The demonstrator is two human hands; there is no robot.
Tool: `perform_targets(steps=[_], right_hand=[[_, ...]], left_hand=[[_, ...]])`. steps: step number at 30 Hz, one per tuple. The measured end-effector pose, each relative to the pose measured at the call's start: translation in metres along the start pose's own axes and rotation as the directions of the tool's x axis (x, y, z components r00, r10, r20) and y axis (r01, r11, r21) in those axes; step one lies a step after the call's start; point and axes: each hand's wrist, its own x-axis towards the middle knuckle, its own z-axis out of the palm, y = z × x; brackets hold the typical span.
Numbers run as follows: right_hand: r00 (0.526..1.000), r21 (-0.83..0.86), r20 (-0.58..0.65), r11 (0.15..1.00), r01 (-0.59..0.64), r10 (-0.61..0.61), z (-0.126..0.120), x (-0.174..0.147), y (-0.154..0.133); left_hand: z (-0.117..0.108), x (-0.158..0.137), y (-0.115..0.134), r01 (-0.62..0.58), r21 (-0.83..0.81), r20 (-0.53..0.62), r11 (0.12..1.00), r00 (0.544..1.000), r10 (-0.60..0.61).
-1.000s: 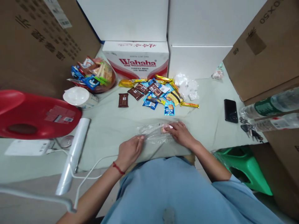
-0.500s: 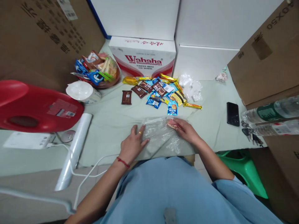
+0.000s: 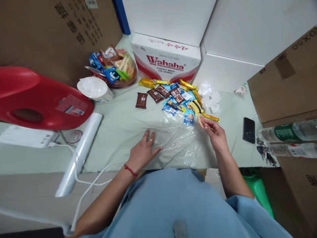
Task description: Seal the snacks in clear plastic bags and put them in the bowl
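My left hand point(image 3: 142, 150) lies with fingers spread on the pale green cloth, at the left edge of a sheet of clear plastic film point(image 3: 178, 145). Beyond the film's right side, my right hand point(image 3: 216, 135) is raised slightly, its thumb and fingers pinching a small pink and cream piece point(image 3: 200, 121) whose kind I cannot make out. Just past the film lies a pile of wrapped snacks: brown cocoa packets point(image 3: 178, 94), a blue biscuit packet point(image 3: 188, 119) and yellow-wrapped sticks point(image 3: 210, 117). The film reaches close to the blue packet.
A plastic film roll point(image 3: 79, 153), white cable point(image 3: 76, 168), red jug point(image 3: 44, 102) and paper cup point(image 3: 95, 91) stand left. Behind are a snack bowl point(image 3: 127, 79) and Wahaba-type water carton point(image 3: 165, 62). Phone point(image 3: 249, 130), keys point(image 3: 266, 153) and bottles point(image 3: 289, 132) lie right.
My right hand has moved right and farther from my body, with the small piece in its fingers. The film looks more spread out. My left hand stays by its left edge; the camera view has shifted.
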Motion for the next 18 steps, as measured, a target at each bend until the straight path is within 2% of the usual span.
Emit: perform_targets(steps=[1,3,4,6,9,11,12,14,16,18], right_hand=[[0.996,-0.079,0.019,0.993,0.092,-0.091,0.005,-0.005,-0.002],[0.956,-0.248,0.160,0.927,0.281,-0.246,0.020,-0.015,-0.003],[0.921,-0.326,0.262,0.872,0.365,-0.288,0.029,-0.019,-0.001],[0.855,-0.464,0.433,0.743,0.482,-0.285,0.045,-0.026,0.004],[0.818,-0.571,0.502,0.603,0.557,-0.281,0.061,-0.035,0.012],[0.775,-0.513,0.518,0.593,0.620,-0.362,0.066,-0.043,0.016],[0.730,-0.445,0.554,0.599,0.666,-0.400,0.069,-0.048,0.017],[0.606,-0.284,0.667,0.605,0.744,-0.432,0.073,-0.058,0.022],[0.501,-0.182,0.764,0.609,0.772,-0.407,0.075,-0.068,0.029],[0.472,-0.163,0.807,0.633,0.757,-0.356,0.071,-0.075,0.035]], left_hand=[[0.002,-0.001,-0.001,-0.001,-0.019,-0.021,1.000,1.000,0.001],[0.004,-0.001,-0.003,-0.002,-0.049,-0.076,0.999,0.997,-0.002],[0.004,-0.002,-0.004,-0.006,-0.058,-0.115,0.998,0.993,-0.001],[0.003,-0.002,-0.007,-0.021,-0.059,-0.226,0.998,0.974,0.007],[-0.003,-0.004,-0.009,-0.047,-0.033,-0.448,0.998,0.894,0.028],[-0.010,-0.004,-0.005,-0.097,-0.009,-0.580,0.995,0.811,0.073],[-0.012,-0.003,-0.001,-0.148,0.010,-0.625,0.989,0.771,0.122],[-0.015,0.004,0.008,-0.317,0.070,-0.641,0.946,0.712,0.286],[-0.011,0.017,0.018,-0.495,0.106,-0.553,0.863,0.692,0.464],[0.001,0.032,0.024,-0.577,0.083,-0.415,0.812,0.721,0.555]])
